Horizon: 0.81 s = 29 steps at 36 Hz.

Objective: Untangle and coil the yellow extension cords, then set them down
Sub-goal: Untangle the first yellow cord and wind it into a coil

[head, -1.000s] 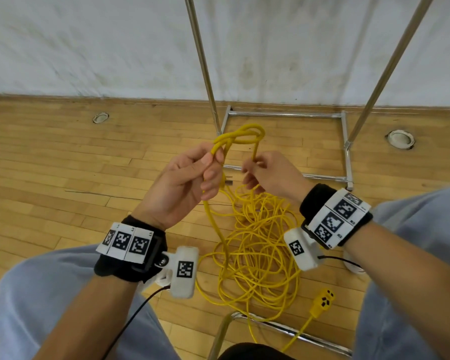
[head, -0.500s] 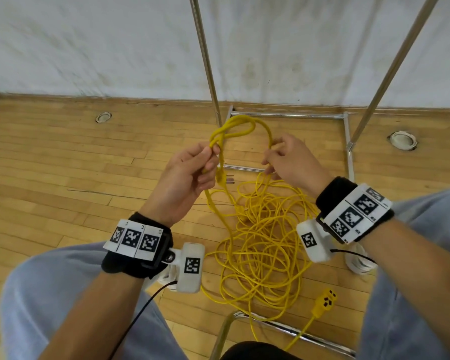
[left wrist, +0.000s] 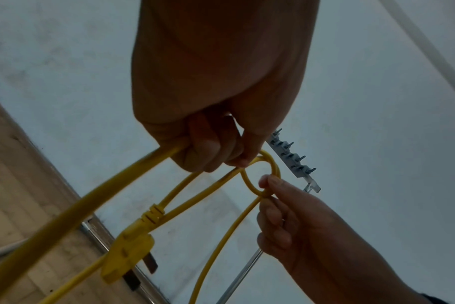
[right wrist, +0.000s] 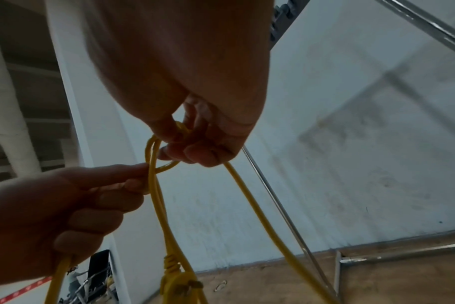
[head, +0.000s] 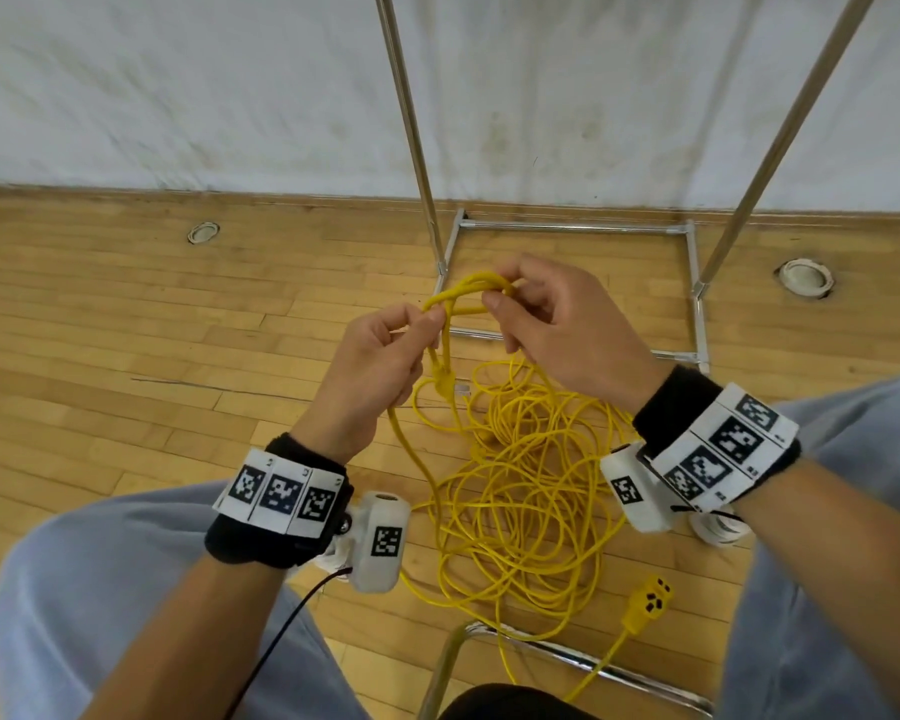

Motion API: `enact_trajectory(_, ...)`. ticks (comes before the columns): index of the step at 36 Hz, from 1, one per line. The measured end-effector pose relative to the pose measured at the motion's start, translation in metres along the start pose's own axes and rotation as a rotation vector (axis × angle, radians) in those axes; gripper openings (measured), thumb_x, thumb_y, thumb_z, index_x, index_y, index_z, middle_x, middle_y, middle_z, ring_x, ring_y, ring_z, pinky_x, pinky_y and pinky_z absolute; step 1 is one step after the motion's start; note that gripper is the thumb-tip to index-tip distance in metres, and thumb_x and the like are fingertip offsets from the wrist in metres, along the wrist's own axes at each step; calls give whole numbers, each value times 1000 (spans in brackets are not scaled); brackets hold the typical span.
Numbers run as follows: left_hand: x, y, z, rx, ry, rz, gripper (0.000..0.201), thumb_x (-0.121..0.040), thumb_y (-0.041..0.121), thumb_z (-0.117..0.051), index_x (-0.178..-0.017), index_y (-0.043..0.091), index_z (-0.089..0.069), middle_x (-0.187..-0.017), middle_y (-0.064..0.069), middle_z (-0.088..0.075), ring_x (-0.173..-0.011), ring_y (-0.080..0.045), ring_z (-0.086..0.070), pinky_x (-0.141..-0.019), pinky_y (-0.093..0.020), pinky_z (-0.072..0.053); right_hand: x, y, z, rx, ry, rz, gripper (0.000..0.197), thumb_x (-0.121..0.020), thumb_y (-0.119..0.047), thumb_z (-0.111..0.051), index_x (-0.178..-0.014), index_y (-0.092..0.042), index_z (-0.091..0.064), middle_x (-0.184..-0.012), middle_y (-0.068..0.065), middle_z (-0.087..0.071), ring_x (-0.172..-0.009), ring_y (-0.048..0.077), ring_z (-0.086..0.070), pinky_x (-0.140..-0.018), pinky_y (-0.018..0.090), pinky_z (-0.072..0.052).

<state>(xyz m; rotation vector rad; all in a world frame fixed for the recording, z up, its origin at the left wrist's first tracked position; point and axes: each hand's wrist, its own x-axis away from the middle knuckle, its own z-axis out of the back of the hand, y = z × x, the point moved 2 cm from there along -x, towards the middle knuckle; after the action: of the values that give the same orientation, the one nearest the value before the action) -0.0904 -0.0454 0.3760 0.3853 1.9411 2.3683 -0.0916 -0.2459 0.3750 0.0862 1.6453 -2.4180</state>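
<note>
Currently both hands hold one small loop of the yellow extension cord [head: 520,491] in the air above the wooden floor [head: 126,356]. The left hand [head: 372,363] has its fingers curled round the cord, with thumb and forefinger pinching the left side of the loop; a strand leaves the bottom of this fist and runs down toward the floor. The right hand [head: 567,330] pinches the right side of the same loop between thumb and forefinger, the other fingers curled beneath. In the left wrist view the loop [left wrist: 262,176] is closed where two strands cross at the right hand's fingertips [left wrist: 269,183].

A yellow plug [head: 444,380] hangs just below the loop, between the two hands; its metal prongs show in the left wrist view. The greater part of the cord lies in a loose, tangled heap on the floor between the person's knees. A yellow socket end [head: 649,605] lies on the floor at the near right edge of the heap, next to a chrome tube [head: 567,652].

Behind the hands stands a metal rack frame [head: 572,228], its base on the floor against the white wall [head: 230,96]. Two round floor fittings [head: 804,275] are set into the boards.
</note>
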Motion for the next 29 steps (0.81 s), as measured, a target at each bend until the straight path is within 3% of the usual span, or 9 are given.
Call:
enact_trajectory(4,-1,0,0,17,24,13,31,-98,33,-65,-86,7,-55,-55,2,-27,-47,-15,-18,-49,-37,-10,2,-4,5,52,10,53,14,-100,-33,-67,-99,-19,-70,-59,4,-62,-50,20,-54,-51,30,-42)
enact_trajectory(7,-1,-1,0,25,34,34,37,-94,35,-70,-73,14,-49,-53,2,-23,-46,-16,-15,-48,-34,-9,2,-4,8,85,40,87,18,-98,-39,-69,-96,-21,-73,-58,6,-57,-51,21,-44,-52,26,-35)
enact_trajectory(11,1,2,-1,25,22,54,47,-82,42,-80,-64,18,-43,-56,-1,-21,-54,-22,-10,-51,-37,-9,-2,2,12,83,80,81,19,-97,-40,-70,-96,-22,-74,-63,13,-58,-54,22,-46,-54,32,-38)
enact_trajectory(14,2,3,-3,89,-79,39,50,-89,42,-69,-59,19,-36,-55,0,-20,-47,-17,-12,-47,-32,-10,-5,8,11,104,60,62,18,-100,-37,-66,-94,-23,-75,-64,9,-61,-56,18,-50,-57,32,-42)
enact_trajectory(18,3,5,-6,263,-188,85,46,-94,38,-58,-61,20,-32,-49,6,-19,-45,-14,-9,-45,-31,-7,-11,17,7,67,-45,-11,26,-105,-39,-55,-84,-30,-67,-59,-3,-60,-52,6,-54,-55,23,-44)
enact_trajectory(20,1,3,-5,332,-185,131,46,-99,35,-54,-60,21,-33,-47,8,-18,-43,-10,-11,-45,-29,-7,-12,20,5,45,-108,-68,35,-106,-47,-47,-84,-25,-64,-61,-4,-59,-52,7,-54,-56,24,-45)
enact_trajectory(23,-1,1,-3,432,-179,190,45,-98,34,-53,-59,24,-32,-46,10,-18,-43,-10,-9,-46,-29,-7,-12,18,4,-14,-126,-89,53,-105,-55,-40,-81,-10,-57,-72,6,-55,-62,15,-51,-62,29,-44)
enact_trajectory(26,-3,3,0,533,-165,239,47,-99,34,-51,-56,25,-33,-46,11,-18,-47,-11,-6,-47,-29,-5,-10,14,3,-106,-135,-103,50,-109,-49,-37,-76,-16,-54,-73,4,-59,-66,9,-54,-64,14,-42)
enact_trajectory(29,-3,5,5,615,-111,264,52,-104,32,-47,-55,25,-33,-46,10,-16,-48,-12,-5,-47,-28,-6,-11,13,5,-258,-157,-122,45,-105,-52,-38,-79,-19,-53,-71,-2,-57,-69,17,-54,-66,26,-42)
